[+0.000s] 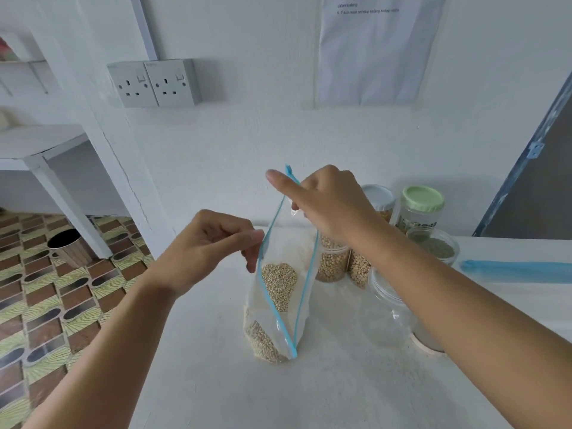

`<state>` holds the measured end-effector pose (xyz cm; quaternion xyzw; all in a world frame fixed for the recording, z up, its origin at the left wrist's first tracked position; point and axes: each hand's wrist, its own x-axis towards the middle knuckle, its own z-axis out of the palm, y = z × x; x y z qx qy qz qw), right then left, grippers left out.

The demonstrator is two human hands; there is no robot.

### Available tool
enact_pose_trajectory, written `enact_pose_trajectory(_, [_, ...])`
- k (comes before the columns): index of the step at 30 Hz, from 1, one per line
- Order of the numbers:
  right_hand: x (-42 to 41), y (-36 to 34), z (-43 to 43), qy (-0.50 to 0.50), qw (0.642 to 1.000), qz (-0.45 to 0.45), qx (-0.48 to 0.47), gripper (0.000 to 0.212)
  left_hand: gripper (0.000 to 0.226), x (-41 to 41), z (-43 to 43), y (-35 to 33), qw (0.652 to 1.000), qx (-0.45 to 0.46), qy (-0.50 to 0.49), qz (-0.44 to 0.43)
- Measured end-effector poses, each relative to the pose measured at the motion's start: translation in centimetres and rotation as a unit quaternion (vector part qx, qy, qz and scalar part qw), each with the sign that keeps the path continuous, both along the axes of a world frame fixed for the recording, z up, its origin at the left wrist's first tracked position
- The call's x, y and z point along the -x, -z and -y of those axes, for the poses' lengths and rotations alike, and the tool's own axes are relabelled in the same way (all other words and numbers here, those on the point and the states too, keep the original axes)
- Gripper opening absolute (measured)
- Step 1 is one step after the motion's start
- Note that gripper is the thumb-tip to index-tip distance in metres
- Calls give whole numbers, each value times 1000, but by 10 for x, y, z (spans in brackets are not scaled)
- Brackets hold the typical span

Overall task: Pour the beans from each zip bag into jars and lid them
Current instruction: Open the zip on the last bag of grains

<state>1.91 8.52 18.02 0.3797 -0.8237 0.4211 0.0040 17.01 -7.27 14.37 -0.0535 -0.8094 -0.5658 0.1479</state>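
Note:
A clear zip bag with a blue zip strip stands on the white table, its mouth open, pale beans inside. My left hand pinches the near left side of the mouth. My right hand pinches the far side, index finger stretched out. Right of the bag an empty clear jar lies partly behind my right forearm. Behind the bag stand jars of pale beans, partly hidden.
At the back right stand a jar with a green lid, one with a white lid and an open jar of green beans. A blue zip strip lies at the right. The table's left edge drops to a tiled floor with a bin.

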Motion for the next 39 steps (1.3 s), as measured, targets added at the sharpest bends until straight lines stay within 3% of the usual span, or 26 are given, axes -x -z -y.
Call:
enact_pose_trajectory(4, [5, -6, 15, 45, 990, -91, -98, 70, 43, 24, 25, 13, 997, -36, -10, 75])
enact_pose_trajectory(8, [23, -1, 8, 23, 995, -62, -72, 35, 14, 73, 55, 57, 982, -8, -117, 151])
enact_pose_trajectory(10, [32, 4, 5, 32, 996, -60, -58, 17, 27, 90, 60, 74, 980, -6, -96, 177])
enact_pose_trajectory(12, [38, 7, 2, 29, 997, -39, -57, 25, 34, 103, 59, 84, 977, -27, -80, 198])
enact_pose_trajectory(14, [43, 11, 1, 15, 999, 6, -39, 21, 24, 111, 55, 90, 976, -45, -65, 202])
enact_pose_trajectory(16, [46, 14, 3, 20, 998, 55, -3, 6, 18, 113, 52, 93, 976, -86, -64, 190])
enact_pose_trajectory(19, [53, 17, 7, 14, 991, 119, 62, 20, 26, 108, 52, 91, 976, -145, -58, 152])
enact_pose_trajectory(22, [58, 19, 10, 5, 990, 110, 93, 21, 17, 95, 57, 85, 977, -159, -69, 122])
enact_pose_trajectory(25, [55, 11, 11, -19, 983, 121, 135, 14, 18, 83, 65, 75, 981, -153, -90, 84])
enact_pose_trajectory(33, [25, -11, 10, -96, 936, 241, 237, 10, 50, 41, 70, 37, 982, -155, -100, -32])
enact_pose_trajectory(39, [23, -18, 0, -100, 903, 285, 304, 14, 35, 34, 67, 4, 985, -133, -87, -68])
